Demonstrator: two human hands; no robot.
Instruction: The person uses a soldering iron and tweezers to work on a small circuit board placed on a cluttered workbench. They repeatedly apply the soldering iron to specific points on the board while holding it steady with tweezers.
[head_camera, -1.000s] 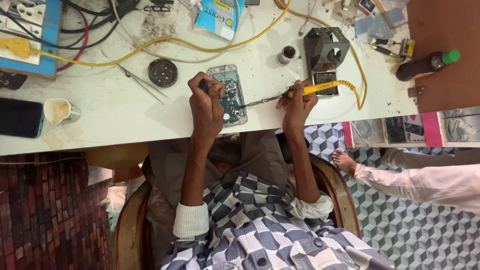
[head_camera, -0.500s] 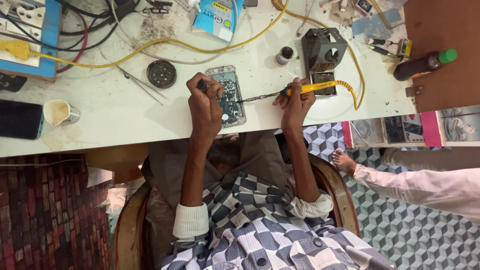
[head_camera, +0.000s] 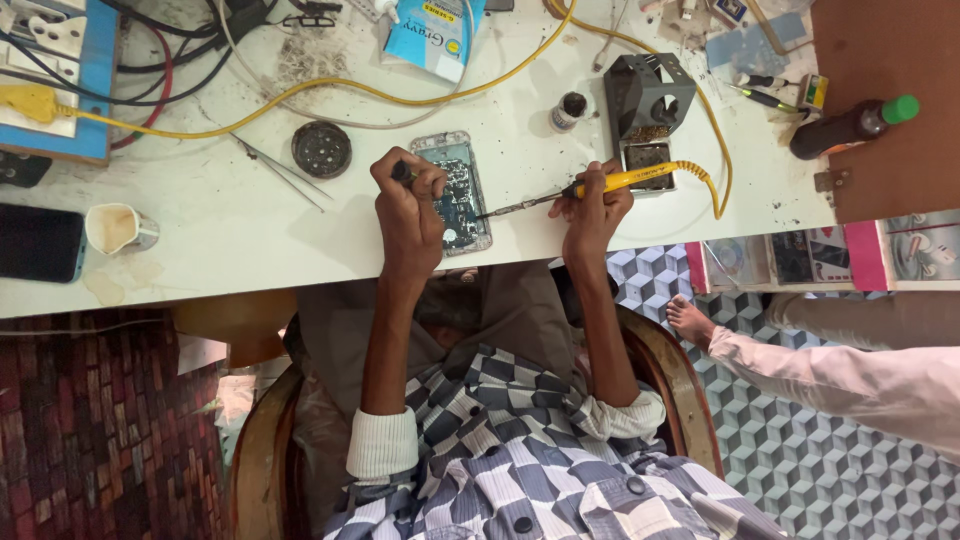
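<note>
Head view, looking down at the bench (head_camera: 250, 240).

1. Phone (head_camera: 455, 192): opened, board exposed, lying flat near bench front edge, approx. centre, directly ahead of me.
2. My left hand (head_camera: 408, 205): clenched on a small dark tool (head_camera: 402, 171); only the tool's end shows above my fingers, rest hidden. Hand rests over phone's left side, touching it.
3. My right hand (head_camera: 592, 205): grasping the iron (head_camera: 610, 181) by its yellow handle. Metal shaft runs left from hand; tip sits at phone's right edge, on or just above the board, can't tell which.
4. Iron's yellow cord (head_camera: 716, 180) loops right, then back across bench top.
5. Iron stand (head_camera: 648, 105): dark metal, just behind my right hand, w/ small tray at its base.

Other items on bench:
- Round dark disc (head_camera: 321, 149) and tweezers (head_camera: 285, 172), left of phone, near my left hand.
- Small cup (head_camera: 118, 228) and dark phone (head_camera: 40, 243), far left, by front edge.
- Small dark bottle (head_camera: 568, 110), between phone and stand.
- Green-capped bottle (head_camera: 852, 124), far right, on a brown board.
- Blue packet (head_camera: 435, 35), at rear.

Another person's foot (head_camera: 690, 320) and pale sleeve (head_camera: 860, 375) are at right, below bench level, well apart from my hands.
</note>
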